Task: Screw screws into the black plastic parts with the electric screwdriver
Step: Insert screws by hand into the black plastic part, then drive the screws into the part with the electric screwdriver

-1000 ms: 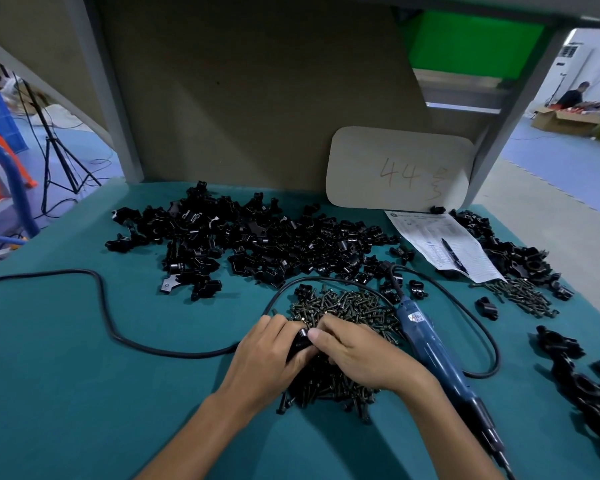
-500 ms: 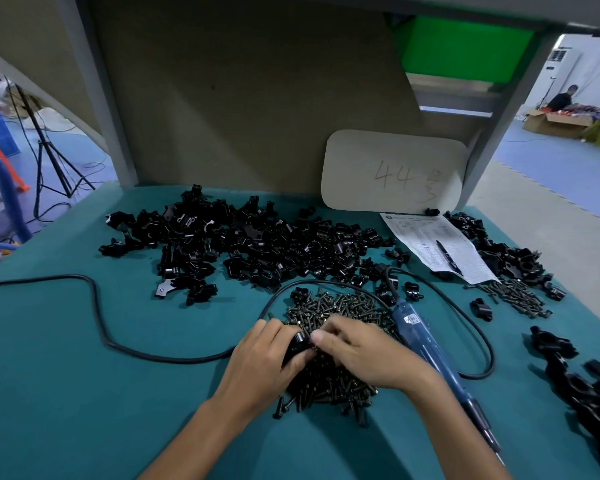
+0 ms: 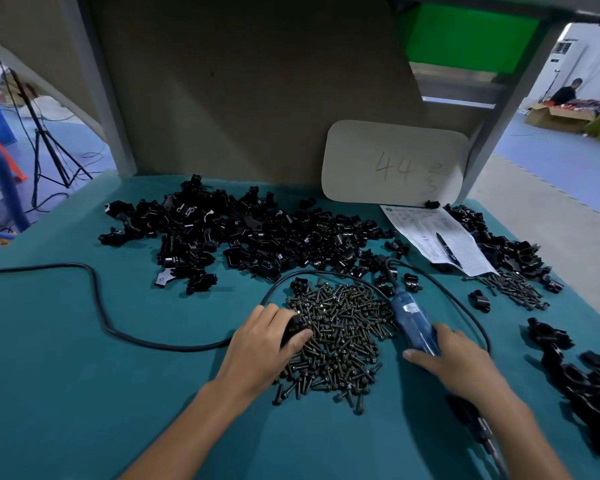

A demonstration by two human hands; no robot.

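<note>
The pale card (image 3: 394, 164) reads "44". The electric screwdriver (image 3: 413, 317) lies slanted, bit end near-right. The right hand (image 3: 454, 358) has its fingers wrapped on it; the left hand (image 3: 267, 344) has fingers clamped on a black plastic part (image 3: 293, 329).

- Teal table (image 3: 84, 375) up front, brown board (image 3: 239, 98) standing right behind it.
- Grey posts (image 3: 99, 91) rise on either side of the board.
- Green panel (image 3: 465, 36) bright at top right.
- Blue floor (image 3: 561, 161) out right, brightly lit, with a box (image 3: 551, 116) and a person (image 3: 567, 93) far back.
- Tripod (image 3: 45, 140) at left, also on blue floor.
</note>
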